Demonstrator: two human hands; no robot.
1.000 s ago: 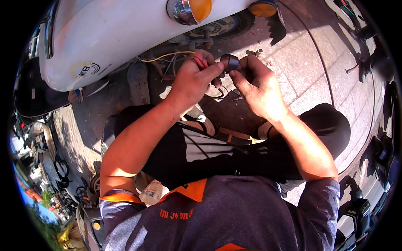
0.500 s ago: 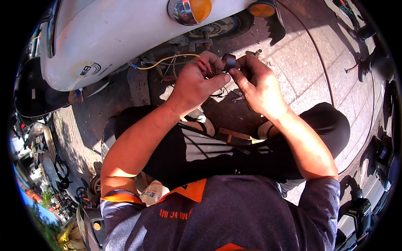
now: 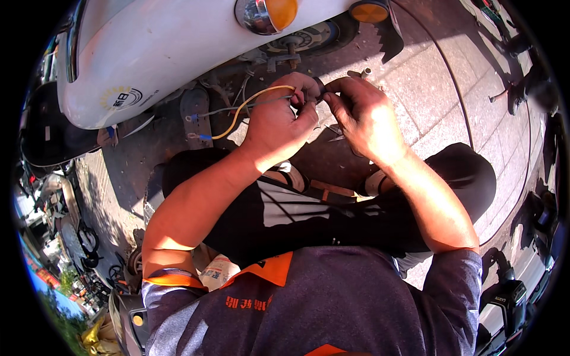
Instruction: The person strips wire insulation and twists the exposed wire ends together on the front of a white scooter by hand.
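My left hand (image 3: 276, 118) is closed on a bundle of wires, its thumb pressed toward the fingers. A yellow wire (image 3: 238, 113) loops out of it and ends in a blue terminal (image 3: 205, 137). Beside it a grey wire (image 3: 222, 109) sticks out to the left with a similar terminal. A bit of red (image 3: 298, 96) shows between the fingers. My right hand (image 3: 374, 121) pinches a black roll of what looks like electrical tape (image 3: 320, 87) against the left fingertips. Fingers cover most of the roll and the wire joint.
A white vehicle body (image 3: 172, 53) with an orange lamp (image 3: 282, 14) stands just beyond my hands, its wheel (image 3: 309, 39) underneath. A socket-like metal piece (image 3: 366, 73) lies on the paving. A dark hose (image 3: 457, 89) curves along the right. Parked vehicles line both sides.
The yellow wire's loose end has swung down and nearer to me, and the grey wire now shows. The black roll has turned and sits more hidden between my fingers.
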